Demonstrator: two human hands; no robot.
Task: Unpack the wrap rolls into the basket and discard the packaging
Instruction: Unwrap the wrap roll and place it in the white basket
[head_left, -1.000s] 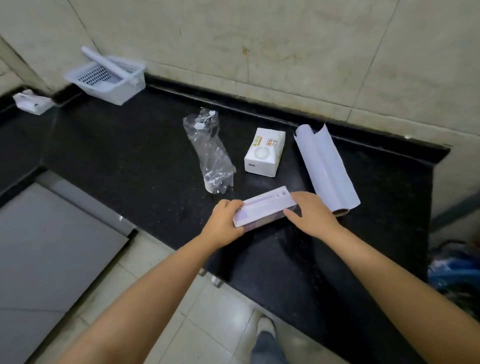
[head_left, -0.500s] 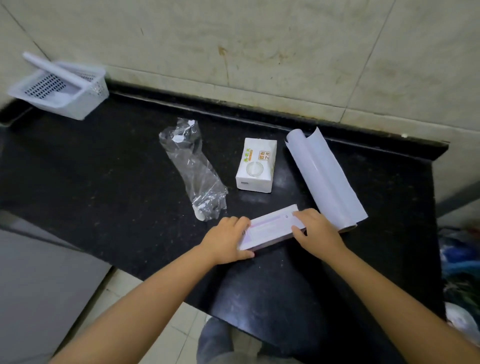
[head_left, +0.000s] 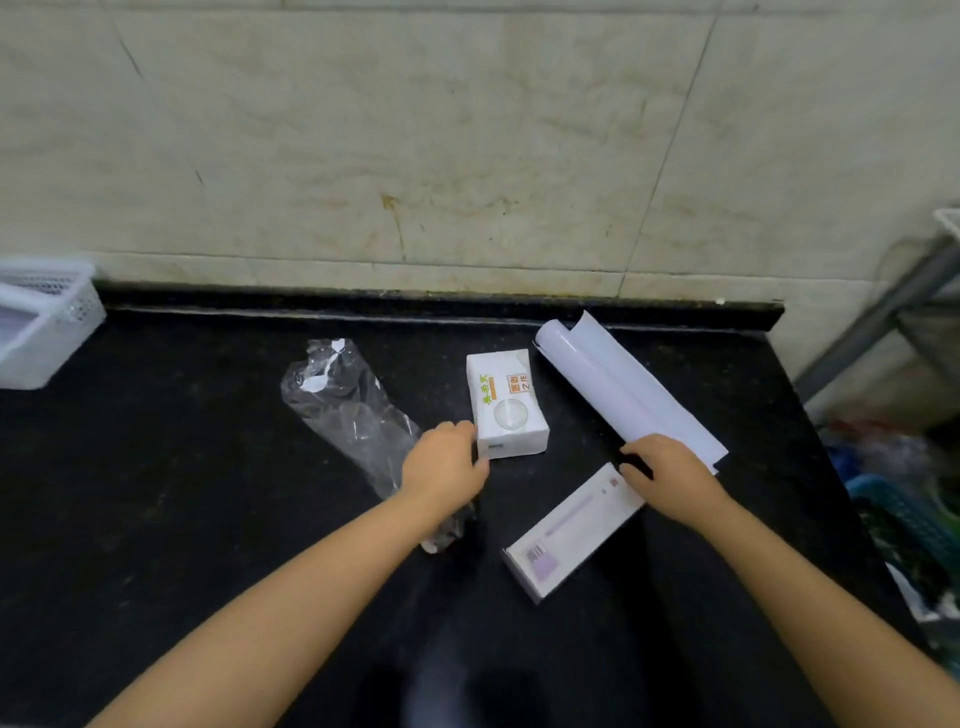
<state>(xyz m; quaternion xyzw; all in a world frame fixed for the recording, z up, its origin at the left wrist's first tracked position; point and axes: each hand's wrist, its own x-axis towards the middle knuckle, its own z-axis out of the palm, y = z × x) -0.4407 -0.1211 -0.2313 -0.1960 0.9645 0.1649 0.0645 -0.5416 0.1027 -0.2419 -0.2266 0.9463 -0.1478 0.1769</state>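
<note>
A small white box (head_left: 506, 410) with green and orange print lies mid-counter. My left hand (head_left: 447, 462) has its fingers and thumb curled round the box's near left corner. A long white and purple box (head_left: 566, 535) lies slantwise on the black counter (head_left: 182, 493). My right hand (head_left: 670, 475) grips its far end. Just behind that hand lies a pale lilac wrap roll (head_left: 623, 387), unboxed, with a loose flap at its far end. The white perforated basket (head_left: 52, 332) stands at the far left, cut off by the frame edge.
An empty clear plastic wrapper (head_left: 343, 415) lies crumpled left of the small box, partly under my left forearm. The tiled wall (head_left: 467, 156) closes off the back. Past the counter's right end stand a metal rack (head_left: 883, 322) and blue clutter (head_left: 909, 514) on the floor.
My left hand has let go of the long box and moved up to the small white box. The long box has swung round in my right hand. The camera has turned right.
</note>
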